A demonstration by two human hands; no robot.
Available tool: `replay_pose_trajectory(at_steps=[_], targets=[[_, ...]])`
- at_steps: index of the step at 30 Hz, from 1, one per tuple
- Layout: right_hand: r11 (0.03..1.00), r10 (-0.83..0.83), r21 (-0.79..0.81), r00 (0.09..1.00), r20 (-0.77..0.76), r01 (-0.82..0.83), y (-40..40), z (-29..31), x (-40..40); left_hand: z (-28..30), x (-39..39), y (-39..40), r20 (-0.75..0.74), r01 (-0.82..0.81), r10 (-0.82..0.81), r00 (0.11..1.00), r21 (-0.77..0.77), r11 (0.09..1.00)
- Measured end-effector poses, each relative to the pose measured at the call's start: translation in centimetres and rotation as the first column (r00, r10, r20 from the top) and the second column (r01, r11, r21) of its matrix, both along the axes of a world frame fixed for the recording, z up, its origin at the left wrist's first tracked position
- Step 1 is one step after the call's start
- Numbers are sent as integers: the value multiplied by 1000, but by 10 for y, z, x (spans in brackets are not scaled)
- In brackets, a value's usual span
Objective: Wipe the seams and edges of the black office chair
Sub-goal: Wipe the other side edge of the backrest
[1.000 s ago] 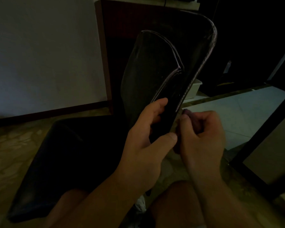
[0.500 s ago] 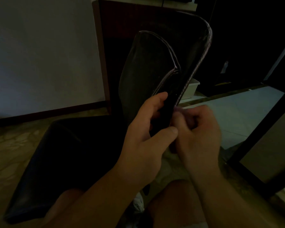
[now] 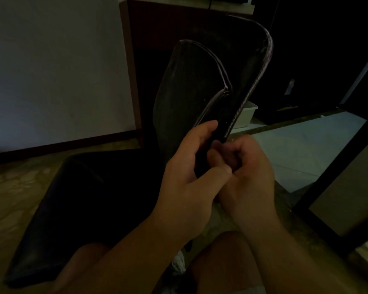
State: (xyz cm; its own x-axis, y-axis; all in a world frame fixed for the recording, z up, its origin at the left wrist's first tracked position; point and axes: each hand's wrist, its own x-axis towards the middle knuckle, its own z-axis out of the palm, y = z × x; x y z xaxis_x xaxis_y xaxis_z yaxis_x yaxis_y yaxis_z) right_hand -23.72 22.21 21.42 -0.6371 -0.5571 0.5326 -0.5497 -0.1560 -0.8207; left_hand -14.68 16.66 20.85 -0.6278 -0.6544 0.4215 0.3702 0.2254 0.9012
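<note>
Black leather fills the dim middle of what we are seeing: the office chair (image 3: 185,98), its backrest standing before us and its seat stretching left. Our left hand (image 3: 189,177) is gripping the backrest's lower side edge, fingers curled round it. Our right hand (image 3: 246,172) is curling tightly against the piped seam; whether it is pinching anything, we cannot tell.

The chair (image 3: 191,85), centre frame, looks like smooth black leather or leatherette with a dull sheen; its piped seams catch light glossily. The floor (image 3: 13,187), lower left, is polished, mottled stone. The wall (image 3: 51,71), upper left, is matt and plain. The tub (image 3: 245,114) right of the chair looks like white plastic.
</note>
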Motion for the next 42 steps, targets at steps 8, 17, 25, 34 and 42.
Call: replay_pose_trajectory(at_steps=[8,17,25,34,42], targets=[[999,-36,24,999,16,36,-1,5,0,3,0,-1,2,-1,1,1000,3,1000],[996,-89,13,995,33,89,1,8,-5,5,-1,-1,-6,8,-7,1000,30,1000],[999,-4,52,998,61,1,4,10,-3,2,-1,6,5,-4,4,1000,-8,1000],[999,35,15,863,504,-49,-3,3,-14,5,0,5,-19,13,-12,1000,48,999],[988,142,3,898,416,-157,11,9,-2,6,10,5,-9,-26,26,1000,49,998]])
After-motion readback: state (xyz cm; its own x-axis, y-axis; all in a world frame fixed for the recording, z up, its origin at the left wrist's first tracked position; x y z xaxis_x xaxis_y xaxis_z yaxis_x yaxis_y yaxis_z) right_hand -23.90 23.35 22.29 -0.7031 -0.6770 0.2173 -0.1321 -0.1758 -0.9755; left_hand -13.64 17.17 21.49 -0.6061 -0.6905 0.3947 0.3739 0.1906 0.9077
